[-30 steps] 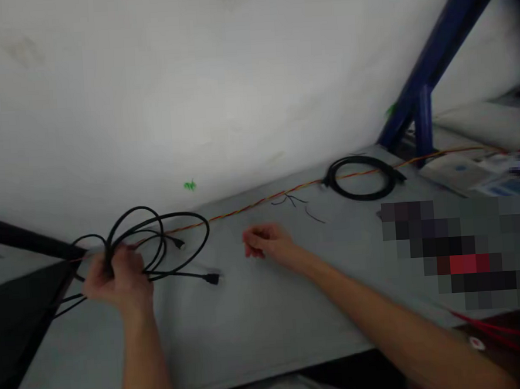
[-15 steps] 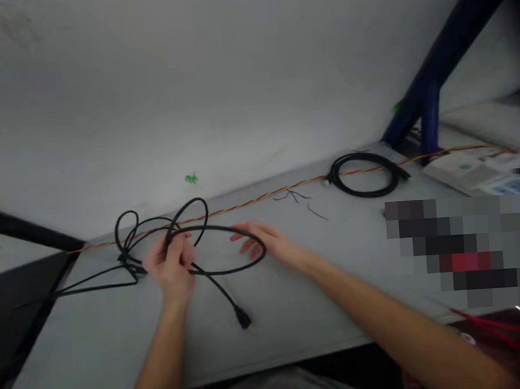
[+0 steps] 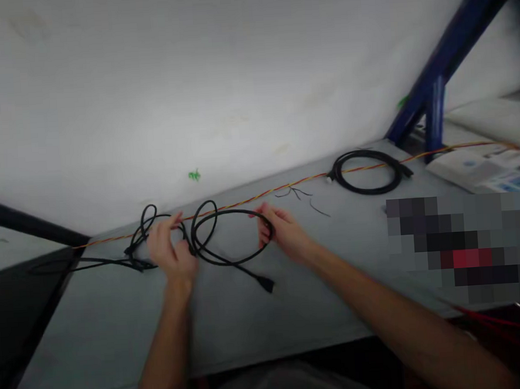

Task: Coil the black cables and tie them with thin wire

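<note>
A black cable [image 3: 235, 262] is partly coiled in a loop just above the grey table, with its black plug end [image 3: 266, 284] pointing toward the front. My right hand [image 3: 282, 228] grips the right side of this loop between thumb and fingers. At the loop's left side, my left hand [image 3: 170, 250] has its thumb and fingers spread apart, close beside the cable. The rest of the cable trails in loose bends behind and left of that hand, running out past the table's left end.
A second black cable [image 3: 371, 192] lies coiled at the back right. A red-yellow twisted wire [image 3: 260, 195] runs along the table's [image 3: 102, 345] rear edge by the white wall. Thin black ties [image 3: 291, 190], papers [image 3: 461, 164] and a blue post [image 3: 434, 113] are nearby.
My right hand has closed on the loop's right side. My left hand has loosened its fingers from the cable. The plug end has shifted right and away from me.
</note>
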{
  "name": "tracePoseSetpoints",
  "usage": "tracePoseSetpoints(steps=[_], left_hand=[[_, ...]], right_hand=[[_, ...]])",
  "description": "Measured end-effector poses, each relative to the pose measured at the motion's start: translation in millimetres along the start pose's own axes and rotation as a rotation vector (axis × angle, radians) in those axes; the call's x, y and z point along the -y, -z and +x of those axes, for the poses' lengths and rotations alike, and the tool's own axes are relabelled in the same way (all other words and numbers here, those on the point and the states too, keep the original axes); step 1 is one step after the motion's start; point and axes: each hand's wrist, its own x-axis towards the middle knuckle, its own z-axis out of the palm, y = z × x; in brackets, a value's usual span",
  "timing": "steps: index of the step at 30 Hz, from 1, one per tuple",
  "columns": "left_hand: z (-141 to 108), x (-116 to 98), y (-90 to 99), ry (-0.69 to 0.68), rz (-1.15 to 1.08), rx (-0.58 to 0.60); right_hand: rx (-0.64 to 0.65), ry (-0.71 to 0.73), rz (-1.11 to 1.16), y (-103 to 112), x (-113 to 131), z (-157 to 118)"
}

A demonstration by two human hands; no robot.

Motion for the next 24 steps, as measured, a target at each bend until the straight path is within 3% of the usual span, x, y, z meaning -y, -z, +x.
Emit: tracePoseSetpoints(steps=[5,7,12,14,19,24], left_hand=[[16.3,29.7,21.5,0.053,0.39,-0.283],[21.5,48.5,25.9,0.13,0.438,-0.266],[23.6,83.4,24.5,0.446,-0.061,-0.09],[23.5,82.5,22.9,0.442,-0.182,-0.131],[29.1,56.5,25.1,0.26,-0.206,-0.329],[34.9,32.3,33.6,0.268,-0.284,-0.426]], right_hand=[[-0.052,0.024,0.019,-0.1,1.3,1.0],[-0.065,0.038,-0.004,1.9,0.7,1.4],[-0.077,0.067,-0.015,4.1,-2.5,2.1],[-0.078,0.069,0.001,2.8,-2.6,2.0],[-0.068,0.052,-0.03,-0.6,-1.5,1.0],[-0.08,0.052,-0.027,-0.5,-2.7,1.8]])
